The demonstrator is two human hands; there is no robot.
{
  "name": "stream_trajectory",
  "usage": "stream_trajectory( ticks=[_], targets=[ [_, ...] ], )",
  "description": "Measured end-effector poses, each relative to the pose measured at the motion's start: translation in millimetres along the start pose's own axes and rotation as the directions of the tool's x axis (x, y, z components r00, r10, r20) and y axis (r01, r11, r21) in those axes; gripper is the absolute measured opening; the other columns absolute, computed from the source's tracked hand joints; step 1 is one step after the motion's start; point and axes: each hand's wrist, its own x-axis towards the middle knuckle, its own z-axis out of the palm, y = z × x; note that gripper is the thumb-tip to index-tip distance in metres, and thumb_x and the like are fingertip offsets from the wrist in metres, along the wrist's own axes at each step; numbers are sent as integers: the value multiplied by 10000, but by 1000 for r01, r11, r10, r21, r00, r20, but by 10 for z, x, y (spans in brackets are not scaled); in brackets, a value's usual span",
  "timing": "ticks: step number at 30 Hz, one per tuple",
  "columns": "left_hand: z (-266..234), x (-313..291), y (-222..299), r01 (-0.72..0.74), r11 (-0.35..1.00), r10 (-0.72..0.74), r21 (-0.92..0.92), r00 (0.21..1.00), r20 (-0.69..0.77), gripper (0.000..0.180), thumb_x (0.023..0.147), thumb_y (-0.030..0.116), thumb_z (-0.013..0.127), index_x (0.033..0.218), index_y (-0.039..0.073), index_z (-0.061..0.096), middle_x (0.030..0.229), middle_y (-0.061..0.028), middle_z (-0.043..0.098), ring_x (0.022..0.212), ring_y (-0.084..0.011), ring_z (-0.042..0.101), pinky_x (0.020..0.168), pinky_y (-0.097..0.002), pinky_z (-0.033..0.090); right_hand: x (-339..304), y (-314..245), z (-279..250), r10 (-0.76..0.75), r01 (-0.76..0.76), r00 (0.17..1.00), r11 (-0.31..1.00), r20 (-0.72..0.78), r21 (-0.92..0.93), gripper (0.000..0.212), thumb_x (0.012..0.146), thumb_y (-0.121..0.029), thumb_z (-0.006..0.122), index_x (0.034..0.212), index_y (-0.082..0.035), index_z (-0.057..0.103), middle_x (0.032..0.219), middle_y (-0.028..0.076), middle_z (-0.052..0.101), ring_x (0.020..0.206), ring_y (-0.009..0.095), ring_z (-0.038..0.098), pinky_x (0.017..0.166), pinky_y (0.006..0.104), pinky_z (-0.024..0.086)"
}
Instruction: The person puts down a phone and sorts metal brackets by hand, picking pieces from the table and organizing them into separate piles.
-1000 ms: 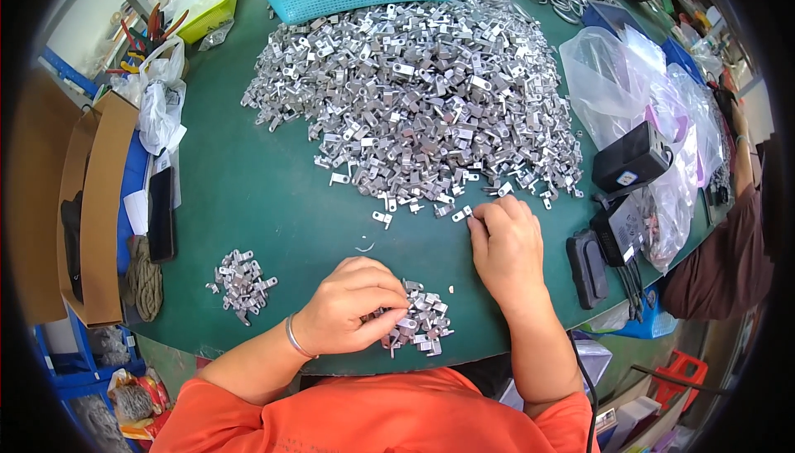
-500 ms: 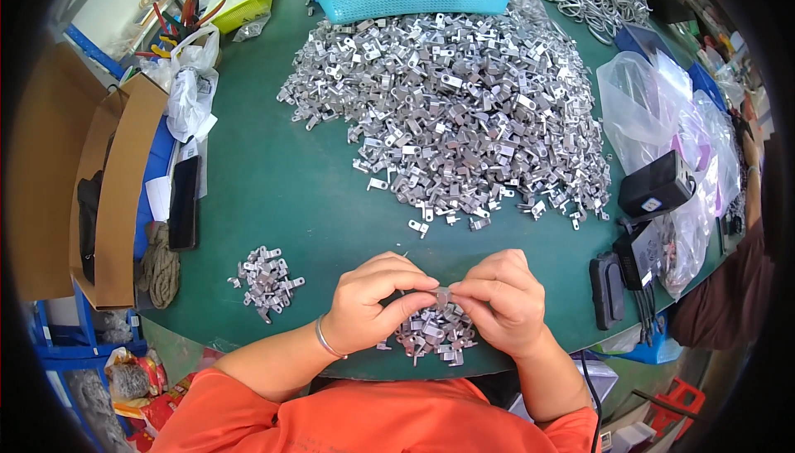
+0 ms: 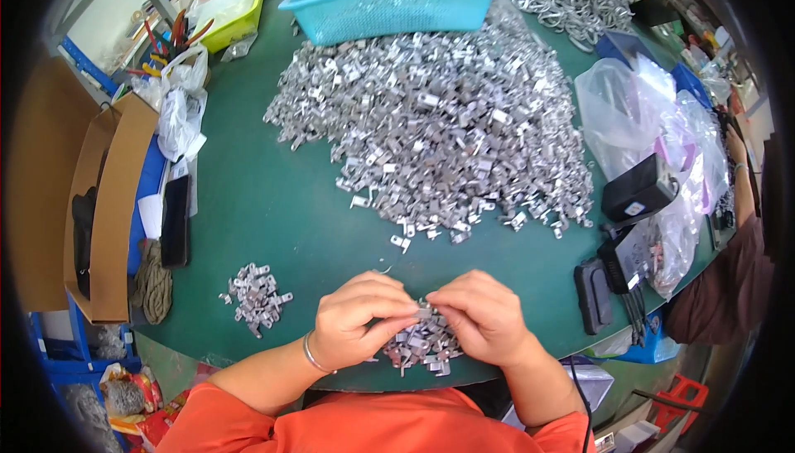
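Between the fingertips of both my hands is a small silvery metal bracket (image 3: 424, 311). My left hand (image 3: 360, 318), with a bangle at the wrist, pinches it from the left. From the right, my right hand (image 3: 482, 316) closes thumb and finger at its other end. Right below them lies a small pile of metal brackets (image 3: 422, 349), partly covered by my hands. A second small pile of brackets (image 3: 257, 297) sits to the left. Beyond my hands spreads a large heap of the same brackets (image 3: 447, 130).
Behind the heap stands a turquoise perforated basket (image 3: 389, 10). Metal rings (image 3: 571, 2) lie at the far right. Plastic bags (image 3: 621, 113) and a black box-shaped device (image 3: 639, 190) line the right side. A cardboard box (image 3: 116, 213) and a phone (image 3: 175, 221) are at left. Another person's arm (image 3: 745, 188) shows far right.
The whole view has shifted, so the table contents sit slightly lower and further left. Both hands stay together at the bracket, with the right fingers bent a little differently around it.
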Motion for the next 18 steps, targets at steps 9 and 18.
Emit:
stream_trajectory(
  ticks=[9, 18],
  targets=[
    [8, -64, 25, -20, 997, 18, 80, 999, 37, 163, 670, -50, 763, 800, 15, 689, 802, -107, 688, 749, -252, 666, 693, -336, 523, -92, -42, 37, -54, 55, 997, 998, 53, -17, 157, 786, -100, 725, 908, -42, 645, 827, 82, 655, 730, 261, 621, 660, 348, 480],
    [22, -66, 213, 79, 992, -81, 97, 997, 15, 107, 728, -41, 732, 793, -17, 651, 802, -123, 666, 766, -254, 648, 805, -362, 517, -92, -133, 17, -114, 116, 993, 991, 27, -65, 138, 799, -81, 717, 913, -40, 651, 841, 76, 663, 752, 241, 639, 680, 330, 495]
  ],
)
